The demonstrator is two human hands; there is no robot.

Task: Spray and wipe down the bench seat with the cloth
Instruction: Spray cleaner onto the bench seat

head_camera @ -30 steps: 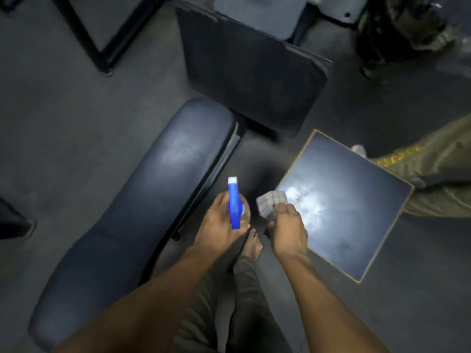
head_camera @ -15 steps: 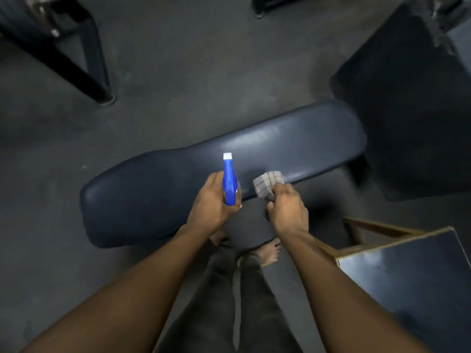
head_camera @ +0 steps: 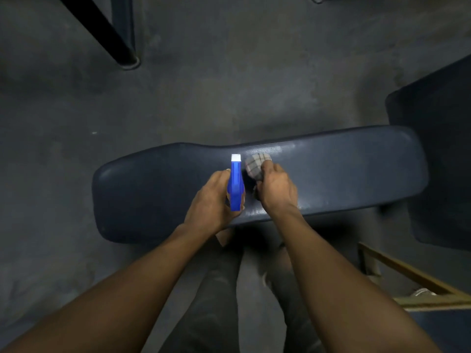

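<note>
Concrete floor point(head_camera: 229, 85) swung away — bench seat point(head_camera: 331, 174) now sat square below; left hand point(head_camera: 211, 200) gripped the spray bottle point(head_camera: 235, 184), right hand point(head_camera: 277, 189) clutched the cloth point(head_camera: 256, 165) — ready to spray.

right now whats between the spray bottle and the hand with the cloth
Nothing but a narrow strip of the dark bench seat, seen in the head view. The blue spray bottle in the left hand sits just left of the right hand bunching the checked cloth.
</note>
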